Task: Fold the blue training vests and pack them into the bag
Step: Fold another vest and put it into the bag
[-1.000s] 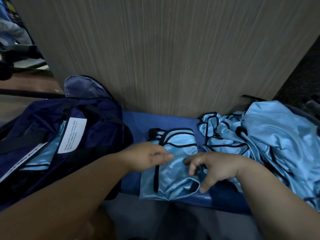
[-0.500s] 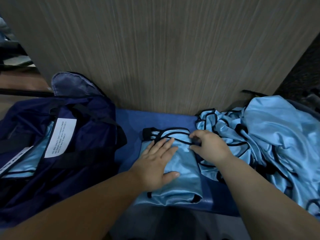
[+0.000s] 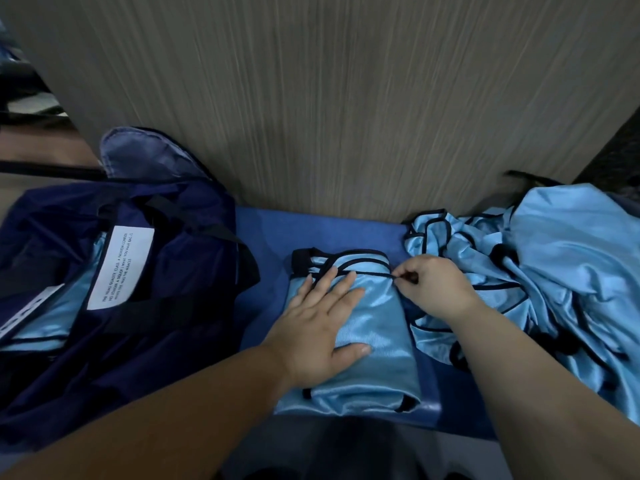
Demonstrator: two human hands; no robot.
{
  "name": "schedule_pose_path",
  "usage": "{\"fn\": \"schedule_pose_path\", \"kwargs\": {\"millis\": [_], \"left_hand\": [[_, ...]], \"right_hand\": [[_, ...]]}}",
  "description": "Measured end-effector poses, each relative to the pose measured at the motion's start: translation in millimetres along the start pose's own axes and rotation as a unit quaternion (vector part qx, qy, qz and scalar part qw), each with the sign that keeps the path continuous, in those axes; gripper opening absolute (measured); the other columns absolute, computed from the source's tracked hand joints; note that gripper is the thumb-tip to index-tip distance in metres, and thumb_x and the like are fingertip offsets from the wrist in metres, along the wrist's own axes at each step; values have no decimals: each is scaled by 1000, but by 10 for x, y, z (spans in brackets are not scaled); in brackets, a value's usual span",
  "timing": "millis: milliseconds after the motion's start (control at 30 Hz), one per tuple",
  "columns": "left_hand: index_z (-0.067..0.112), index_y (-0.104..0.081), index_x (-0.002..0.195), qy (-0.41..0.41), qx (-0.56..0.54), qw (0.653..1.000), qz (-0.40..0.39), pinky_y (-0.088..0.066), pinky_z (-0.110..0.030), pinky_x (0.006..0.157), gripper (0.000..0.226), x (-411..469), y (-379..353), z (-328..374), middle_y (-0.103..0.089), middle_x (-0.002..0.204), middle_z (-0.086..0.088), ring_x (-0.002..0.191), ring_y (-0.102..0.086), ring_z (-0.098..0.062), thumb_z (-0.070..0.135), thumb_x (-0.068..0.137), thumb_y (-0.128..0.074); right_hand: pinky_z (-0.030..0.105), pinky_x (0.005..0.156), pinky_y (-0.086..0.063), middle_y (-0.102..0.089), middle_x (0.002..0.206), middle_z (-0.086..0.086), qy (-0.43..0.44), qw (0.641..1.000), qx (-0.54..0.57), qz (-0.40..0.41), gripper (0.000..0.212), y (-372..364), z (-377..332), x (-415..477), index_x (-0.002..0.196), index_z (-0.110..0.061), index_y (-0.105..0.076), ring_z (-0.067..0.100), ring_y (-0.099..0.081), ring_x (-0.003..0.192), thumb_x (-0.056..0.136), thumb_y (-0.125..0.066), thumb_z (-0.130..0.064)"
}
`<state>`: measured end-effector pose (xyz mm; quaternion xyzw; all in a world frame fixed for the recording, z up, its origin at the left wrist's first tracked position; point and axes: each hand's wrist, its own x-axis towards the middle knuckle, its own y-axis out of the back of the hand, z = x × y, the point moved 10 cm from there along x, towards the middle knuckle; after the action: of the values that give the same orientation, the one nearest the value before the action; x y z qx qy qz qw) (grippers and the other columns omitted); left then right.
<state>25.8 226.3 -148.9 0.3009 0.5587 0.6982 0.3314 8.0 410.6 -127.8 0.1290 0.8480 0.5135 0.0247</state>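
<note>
A light blue vest (image 3: 377, 344) with black trim lies folded into a narrow rectangle on the blue surface (image 3: 266, 237) in the middle. My left hand (image 3: 322, 327) lies flat on it with fingers straight, pressing it down. My right hand (image 3: 433, 289) pinches the black trim at the vest's upper right corner. A navy bag (image 3: 166, 271) stands open at the left, with light blue vest fabric (image 3: 52, 313) showing inside it.
A loose heap of light blue vests (image 3: 540, 282) lies at the right, touching the folded one. A grey wood-grain panel (image 3: 346, 98) rises right behind the surface. A white printed label (image 3: 119, 266) hangs on the bag. The surface's front edge runs just below the folded vest.
My left hand went from the vest's left edge to lying flat on top. My right hand moved up from the lower fold to the upper right corner and now pinches the trim.
</note>
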Motion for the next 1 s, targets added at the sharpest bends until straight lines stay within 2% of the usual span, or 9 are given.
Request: {"fn": "schedule_pose_path", "kwargs": {"millis": [167, 267, 367, 433, 500, 600, 800, 900, 1000], "left_hand": [[30, 9, 154, 7, 3, 1000, -6, 24, -34, 115, 84, -6, -4, -9, 29, 157, 10, 136, 41, -4, 71, 91, -29], [31, 12, 154, 10, 1, 1000, -10, 23, -35, 116, 86, -1, -7, -14, 31, 157, 8, 136, 41, -5, 71, 90, -30], [31, 11, 154, 9, 1, 1000, -13, 21, -36, 117, 86, -1, -16, -12, 30, 157, 7, 137, 40, -6, 72, 90, -31], [31, 11, 154, 8, 3, 1000, -15, 20, -37, 117, 86, -4, -28, -18, 30, 157, 7, 137, 40, -6, 72, 90, -31], [32, 11, 154, 5, 5, 1000, -19, 20, -37, 117, 85, -3, -41, -19, 29, 158, 6, 137, 40, -5, 72, 89, -29], [34, 8, 154, 0, 10, 999, -37, 23, -34, 115, 83, 0, -63, -14, 22, 160, 7, 139, 36, -6, 73, 89, -27], [33, 3, 154, 22, 14, 999, -42, 20, -42, 117, 84, 7, -62, -37, 19, 161, 5, 142, 32, -10, 76, 88, -25], [32, 2, 155, 43, 21, 998, -37, 19, -48, 117, 86, -2, -67, -77, 22, 160, 5, 140, 37, -12, 78, 87, -24], [31, 1, 155, 54, 9, 998, -44, 18, -48, 117, 86, 3, -84, -98, 22, 160, 7, 141, 36, -11, 77, 88, -23]], "right_hand": [[23, 77, -49, -68, 84, -4, -33, 979, 202, -16, 15, 0, 3, 22, 85, -20, -65, 10, -61, 78, 96, -59, -12], [26, 74, -51, -69, 83, -1, -72, 915, 386, -91, 17, -94, -71, -27, 87, -14, -62, 13, -63, 79, 101, -52, -17], [19, 70, -49, -73, 88, -1, -97, 883, 439, -134, 22, -143, -117, -65, 91, -15, -64, 8, -67, 81, 103, -47, -20], [25, 83, -49, -72, 98, 4, -98, 911, 377, -135, 24, -150, -70, -36, 96, -11, -65, 16, -67, 94, 103, -46, -23], [29, 91, -43, -61, 105, 7, -45, 985, 138, -89, 23, -19, -16, 62, 100, -5, -61, 24, -56, 105, 103, -44, -20], [38, 96, -37, -50, 119, 3, 29, 989, -142, 19, 21, 165, -122, 107, 110, -13, -61, 27, -42, 115, 98, -43, -12], [26, 82, -37, -54, 103, -6, 75, 996, -7, 50, 7, 276, -291, 6, 98, -20, -62, 13, -49, 98, 92, -61, -17], [23, 74, -38, -56, 88, -5, 110, 990, 33, 80, 20, 335, -374, -117, 82, -25, -60, 10, -51, 80, 81, -68, -7], [24, 73, -44, -57, 83, -8, 106, 994, 33, 9, 34, 227, -398, -180, 82, -35, -61, 7, -55, 76, 77, -67, -2]]}}
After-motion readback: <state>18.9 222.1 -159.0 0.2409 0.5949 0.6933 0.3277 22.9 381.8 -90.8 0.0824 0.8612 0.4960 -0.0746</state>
